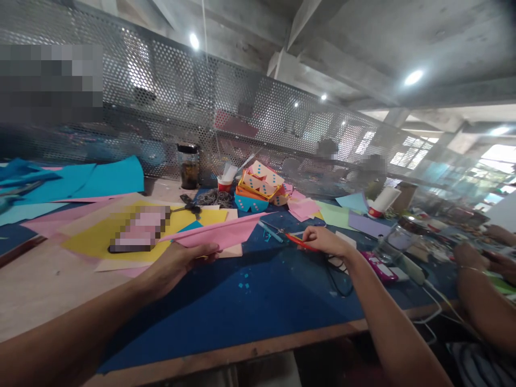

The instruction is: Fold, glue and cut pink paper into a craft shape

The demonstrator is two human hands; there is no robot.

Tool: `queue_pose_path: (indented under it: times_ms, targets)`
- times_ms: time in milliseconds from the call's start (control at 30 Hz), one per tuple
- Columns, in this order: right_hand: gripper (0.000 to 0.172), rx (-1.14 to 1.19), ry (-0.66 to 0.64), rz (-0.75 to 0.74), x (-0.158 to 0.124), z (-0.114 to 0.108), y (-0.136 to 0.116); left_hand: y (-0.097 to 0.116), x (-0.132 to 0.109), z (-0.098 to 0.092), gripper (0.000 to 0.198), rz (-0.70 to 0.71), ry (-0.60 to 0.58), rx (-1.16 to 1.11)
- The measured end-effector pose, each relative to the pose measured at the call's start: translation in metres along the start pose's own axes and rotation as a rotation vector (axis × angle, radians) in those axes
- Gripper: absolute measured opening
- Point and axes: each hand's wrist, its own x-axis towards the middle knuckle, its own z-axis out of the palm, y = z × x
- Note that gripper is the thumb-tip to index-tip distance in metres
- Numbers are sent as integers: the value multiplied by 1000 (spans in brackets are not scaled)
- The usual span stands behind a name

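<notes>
My left hand point(191, 255) grips a folded sheet of pink paper point(229, 231) by its lower edge, thumb on top, raised over the blue table surface point(258, 317). To the right, my right hand point(324, 240) is closed on the orange handles of a pair of scissors point(300, 242). The blades point left, toward a teal pen-like stick point(273, 231) on the table. Tiny blue paper squares point(244, 282) are scattered in front of my hands. Behind the pink paper sits a stack of cut paper masks point(258, 185) in orange, peach and blue with blue squares on them.
Coloured sheets with a phone point(141, 228) on top lie at the left, near blue sheets point(108, 177). A dark jar point(188, 166) stands by the perforated metal screen point(250, 107). At the right are a magenta object point(379, 267), a clear jar point(403, 239) and a co-worker's arm point(479, 290).
</notes>
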Motion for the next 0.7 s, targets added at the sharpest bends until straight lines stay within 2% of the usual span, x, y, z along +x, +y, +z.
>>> queue_pose_path:
  times_ms: [133,333,500,700]
  targets:
    - [41,182,-67,-19,-8,11,-6,-1,5,-6,31,19,-9,-54]
    - [48,413,-89,-73,-15,36,-14,7,16,-18,19,89,30,-179]
    - [44,653,-131,-153,-19,68,-20,9,18,-21,16,106,37,-233]
    - [38,886,-147,-151,-17,104,-35,7,16,-19,15,83,18,-242]
